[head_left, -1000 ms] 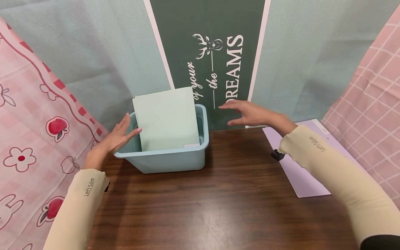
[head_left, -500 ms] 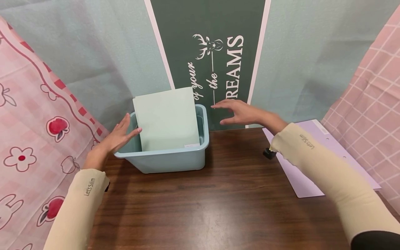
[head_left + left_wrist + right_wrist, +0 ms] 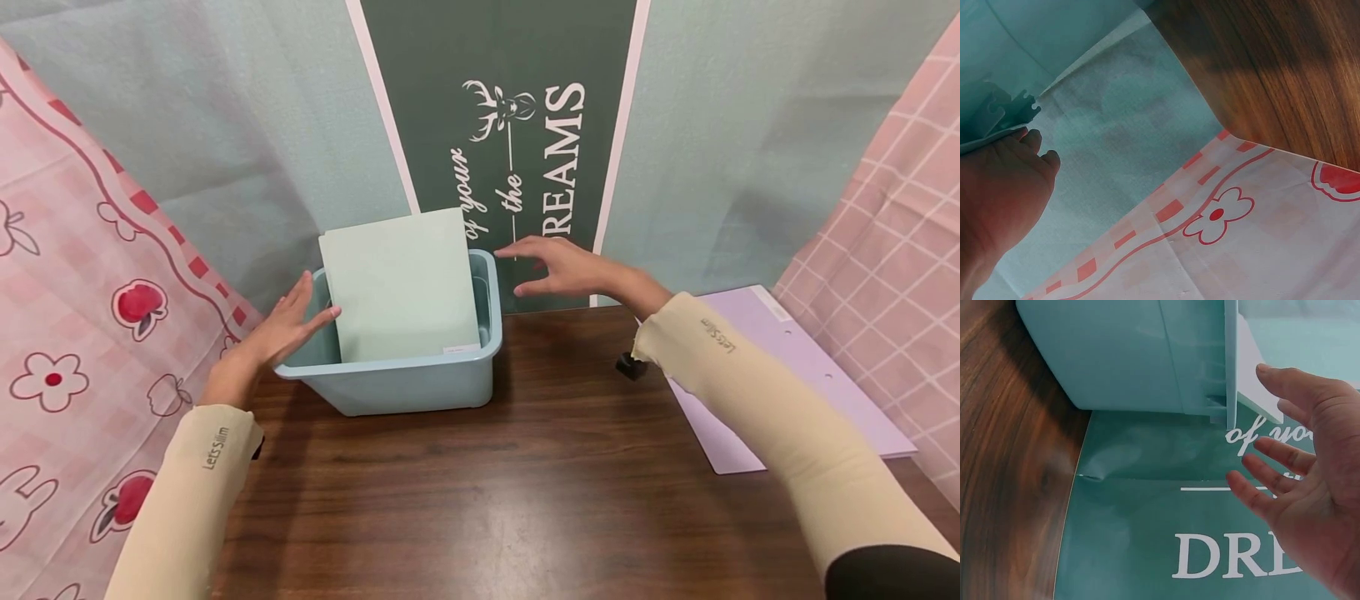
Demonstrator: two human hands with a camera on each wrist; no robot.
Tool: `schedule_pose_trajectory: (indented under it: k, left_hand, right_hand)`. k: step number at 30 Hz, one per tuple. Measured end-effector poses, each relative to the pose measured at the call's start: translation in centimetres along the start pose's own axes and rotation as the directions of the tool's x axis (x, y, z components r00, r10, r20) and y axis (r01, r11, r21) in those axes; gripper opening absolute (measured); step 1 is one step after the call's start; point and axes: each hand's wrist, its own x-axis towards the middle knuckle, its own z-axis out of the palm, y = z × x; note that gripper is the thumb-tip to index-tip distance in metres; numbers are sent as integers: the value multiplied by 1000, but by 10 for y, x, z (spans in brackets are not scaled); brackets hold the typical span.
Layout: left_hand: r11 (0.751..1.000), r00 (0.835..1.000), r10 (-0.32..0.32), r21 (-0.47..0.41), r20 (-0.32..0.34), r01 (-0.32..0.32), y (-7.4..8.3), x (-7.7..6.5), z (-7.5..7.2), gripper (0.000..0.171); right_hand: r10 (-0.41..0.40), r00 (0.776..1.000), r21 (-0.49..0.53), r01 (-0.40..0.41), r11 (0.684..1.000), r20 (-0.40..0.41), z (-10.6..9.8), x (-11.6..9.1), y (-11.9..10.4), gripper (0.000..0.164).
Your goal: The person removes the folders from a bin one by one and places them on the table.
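Observation:
A light blue plastic bin stands on the table toward the back left, and pale green folders lean upright inside it, poking above the rim. The front folder bears a small white label at its lower right. My left hand is at the bin's left rim, thumb spread from the fingers; in the left wrist view the hand lies along the rim, but contact is unclear. My right hand hovers just right of the bin. In the right wrist view that hand has spread, relaxed fingers and holds nothing.
Purple folders lie at the right of the brown table, partly under my right forearm. A printed cloth hangs behind the bin. Pink cloths border the left and right sides.
My right hand has moved left toward the bin, uncovering more of the purple folders. The left hand, the bin and the green folders have stayed in place.

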Motion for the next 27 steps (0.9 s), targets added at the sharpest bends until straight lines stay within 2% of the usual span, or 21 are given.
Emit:
schedule_pose_trajectory:
  k: [9, 21, 27]
  left_hand:
    - [1000, 1000, 3, -1, -2, -3, 2, 0, -1, 100]
    - [1000, 1000, 0, -2, 4, 0, 1, 0, -1, 100]
    - [1000, 1000, 0, -7, 6, 0, 1, 0, -1, 100]
  right_hand:
    - [63, 998, 69, -62, 996, -22, 1, 7, -2, 66]
    - [154, 985, 213, -135, 968, -74, 4, 19, -10, 65]
    - [138, 987, 324, -104, 940, -85, 6, 26, -11, 65]
